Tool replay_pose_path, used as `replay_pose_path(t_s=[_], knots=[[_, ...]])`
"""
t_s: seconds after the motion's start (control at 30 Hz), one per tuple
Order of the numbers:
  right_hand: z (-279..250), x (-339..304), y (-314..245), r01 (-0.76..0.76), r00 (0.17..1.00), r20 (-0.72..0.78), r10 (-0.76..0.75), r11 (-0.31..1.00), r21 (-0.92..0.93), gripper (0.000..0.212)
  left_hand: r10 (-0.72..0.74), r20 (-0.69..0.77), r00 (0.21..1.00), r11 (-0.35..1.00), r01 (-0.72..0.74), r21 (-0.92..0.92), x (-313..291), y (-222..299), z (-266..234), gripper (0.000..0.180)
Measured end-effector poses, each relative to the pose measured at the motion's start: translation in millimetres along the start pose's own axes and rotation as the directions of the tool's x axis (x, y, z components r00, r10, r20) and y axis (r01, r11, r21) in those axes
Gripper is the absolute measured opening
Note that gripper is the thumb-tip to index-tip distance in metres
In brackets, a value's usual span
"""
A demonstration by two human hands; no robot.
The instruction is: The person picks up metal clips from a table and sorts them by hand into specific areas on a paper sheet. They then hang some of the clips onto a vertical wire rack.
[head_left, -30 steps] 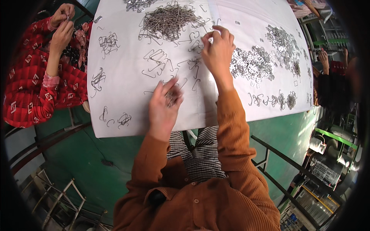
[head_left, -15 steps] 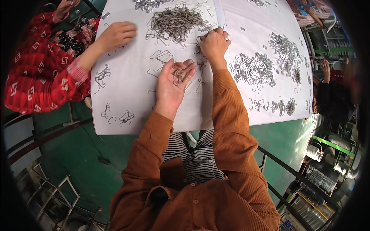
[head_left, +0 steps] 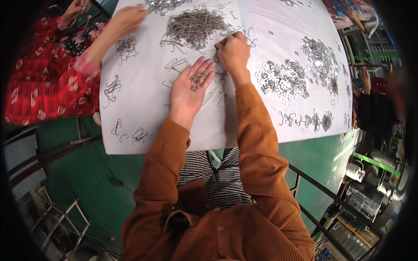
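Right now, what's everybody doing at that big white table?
A person in a brown top has the left hand open, palm up, with a little bunch of bent wire hooks in it. The right hand is down by loose hooks, beside a big hook pile; what its fingers hold is hidden. Flat silver pieces lie heaped to the right on the white table. A co-worker's hand, blurred, is over the table's left side.
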State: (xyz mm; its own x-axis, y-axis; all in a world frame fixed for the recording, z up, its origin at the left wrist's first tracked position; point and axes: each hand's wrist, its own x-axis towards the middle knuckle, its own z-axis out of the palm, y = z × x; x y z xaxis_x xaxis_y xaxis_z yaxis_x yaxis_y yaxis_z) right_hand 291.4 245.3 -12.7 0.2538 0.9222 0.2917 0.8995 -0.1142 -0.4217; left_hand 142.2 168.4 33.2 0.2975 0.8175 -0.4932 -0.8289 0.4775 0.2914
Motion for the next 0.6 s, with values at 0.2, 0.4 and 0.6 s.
replay_pose_path(t_s=[0.2, 0.4, 0.6], knots=[[-8.9, -8.4, -17.2, 0.054, 0.998, 0.032, -0.051, 0.994, -0.095, 0.011, 0.02, -0.003, 1.0, 1.0, -0.02, -0.019, 0.0, -3.7, -23.1, 0.043], [-68.2, -57.2, -43.7, 0.308, 0.904, 0.114, -0.411, 0.815, 0.49, 0.01, 0.026, -0.105, 0.994, 0.999, -0.029, -0.032, -9.1, -0.7, -19.6, 0.04], [-6.3, -6.8, 40.8, 0.164, 0.976, -0.154, -0.156, 0.986, 0.038, 0.026, 0.007, -0.074, 0.997, 1.0, -0.006, 0.019, -52.5, -4.4, -27.2, 0.036]])
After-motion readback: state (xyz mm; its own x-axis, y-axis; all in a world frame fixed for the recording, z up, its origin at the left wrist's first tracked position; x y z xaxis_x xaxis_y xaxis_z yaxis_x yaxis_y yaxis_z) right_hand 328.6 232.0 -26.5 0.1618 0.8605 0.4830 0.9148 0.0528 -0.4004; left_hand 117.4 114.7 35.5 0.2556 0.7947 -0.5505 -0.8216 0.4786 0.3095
